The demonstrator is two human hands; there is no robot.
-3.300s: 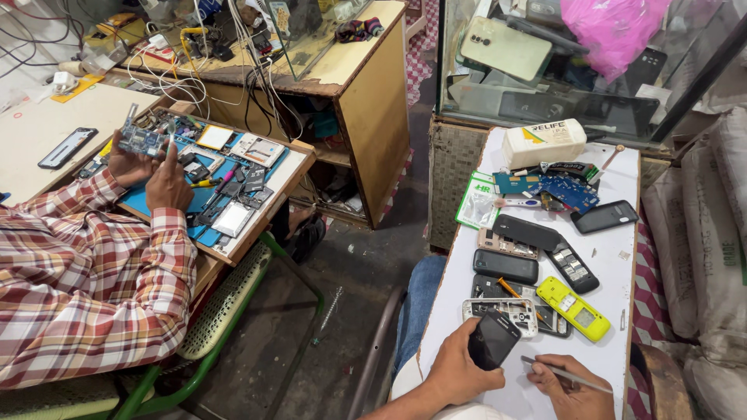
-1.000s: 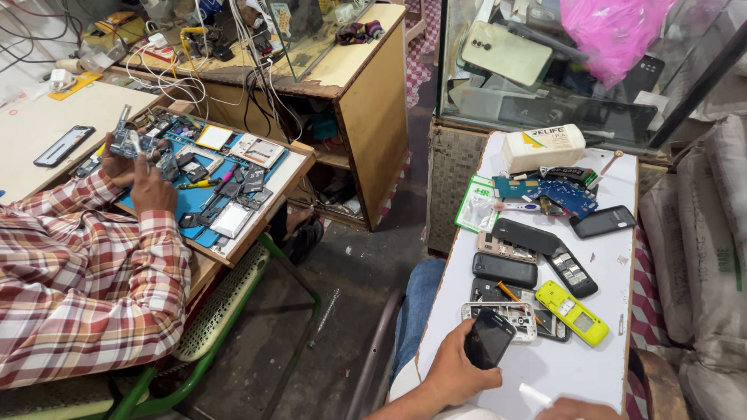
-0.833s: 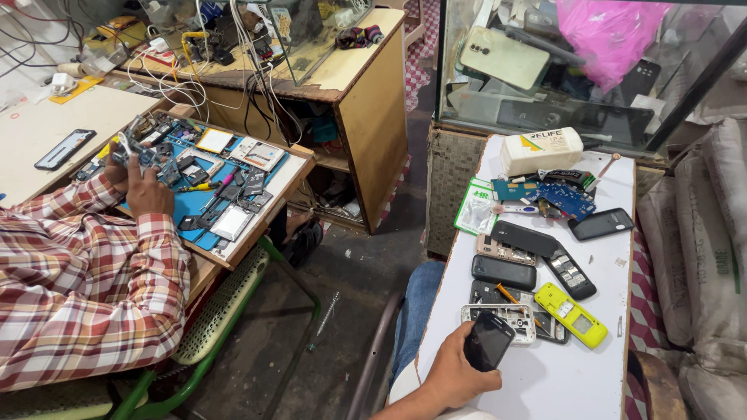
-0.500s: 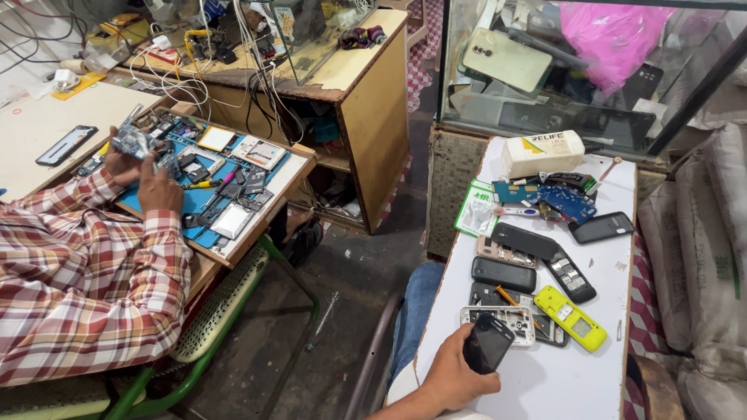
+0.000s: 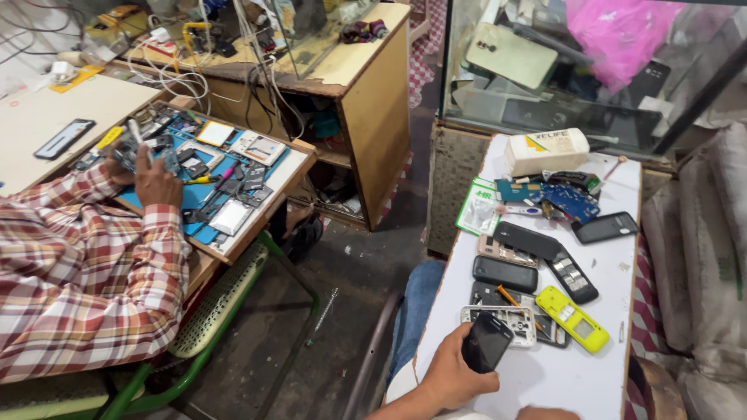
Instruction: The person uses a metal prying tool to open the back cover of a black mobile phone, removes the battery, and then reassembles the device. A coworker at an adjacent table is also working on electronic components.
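Left hand (image 5: 455,377) is wrapped round a small glossy black phone (image 5: 485,342), likely light, slick, fragile; edges grip best. Right hand (image 5: 548,412) barely shows, can't tell.

On the white bench (image 5: 545,381), the bare strip below and right of the left hand (image 5: 447,377) gives open passage toward the near edge. Ahead, the way is crowded: a white phone frame (image 5: 506,320) lies just beside the black phone (image 5: 486,342) in the fingers, with a yellow phone (image 5: 574,319) and dark handsets (image 5: 506,274) packed behind. Farther back, circuit boards (image 5: 568,198) and a white box (image 5: 546,151) block the far end. The right edge stays bare.
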